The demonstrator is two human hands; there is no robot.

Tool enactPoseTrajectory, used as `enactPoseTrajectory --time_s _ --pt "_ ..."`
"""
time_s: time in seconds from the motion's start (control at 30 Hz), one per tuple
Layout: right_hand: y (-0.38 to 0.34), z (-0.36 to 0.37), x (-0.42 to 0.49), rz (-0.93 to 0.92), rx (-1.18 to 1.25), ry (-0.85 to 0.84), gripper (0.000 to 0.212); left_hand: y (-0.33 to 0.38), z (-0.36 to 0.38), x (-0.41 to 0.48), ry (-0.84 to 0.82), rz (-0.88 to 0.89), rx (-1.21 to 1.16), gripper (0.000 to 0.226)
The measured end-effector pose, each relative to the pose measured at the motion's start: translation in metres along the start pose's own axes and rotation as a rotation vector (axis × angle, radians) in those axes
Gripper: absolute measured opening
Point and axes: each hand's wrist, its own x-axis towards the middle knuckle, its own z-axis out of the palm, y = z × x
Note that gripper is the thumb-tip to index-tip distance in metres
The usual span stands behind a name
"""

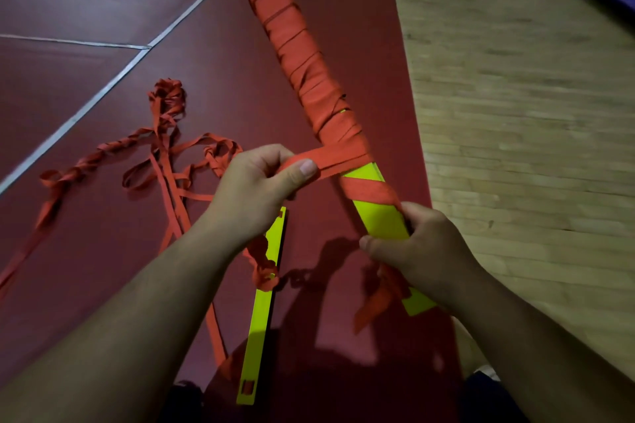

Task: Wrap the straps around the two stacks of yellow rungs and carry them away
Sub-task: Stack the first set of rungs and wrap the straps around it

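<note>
On the red mat (86, 79) nearest the person, a second yellow stack (263, 302) lies beside loose tangled straps (165, 148). Above it, the right hand (422, 251) grips the wrapped stack (381, 220); the left hand (254, 185) pinches its taut strap (336, 158).
</note>
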Motion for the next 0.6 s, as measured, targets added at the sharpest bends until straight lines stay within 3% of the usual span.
enactPoseTrajectory --time_s 0.2,0.3,0.43,0.5,0.6 --pt "-0.003 0.005 -0.006 0.024 0.182 -0.133 0.031 -0.017 0.012 -0.006 -0.125 -0.183 -0.144 0.033" --pt "-0.006 0.003 -0.011 0.070 0.362 -0.317 0.032 -0.023 0.017 -0.012 -0.290 -0.216 -0.444 0.033" --pt "-0.007 0.003 -0.016 0.176 0.690 -0.649 0.027 -0.017 0.019 -0.018 -0.542 -0.234 -0.882 0.050" --pt "-0.004 0.002 -0.015 0.227 0.771 -0.720 0.022 -0.010 0.025 -0.019 -0.507 -0.218 -0.909 0.048" --pt "-0.002 0.001 -0.008 0.266 0.692 -0.645 0.035 -0.004 0.031 -0.016 -0.233 -0.254 -0.705 0.037"
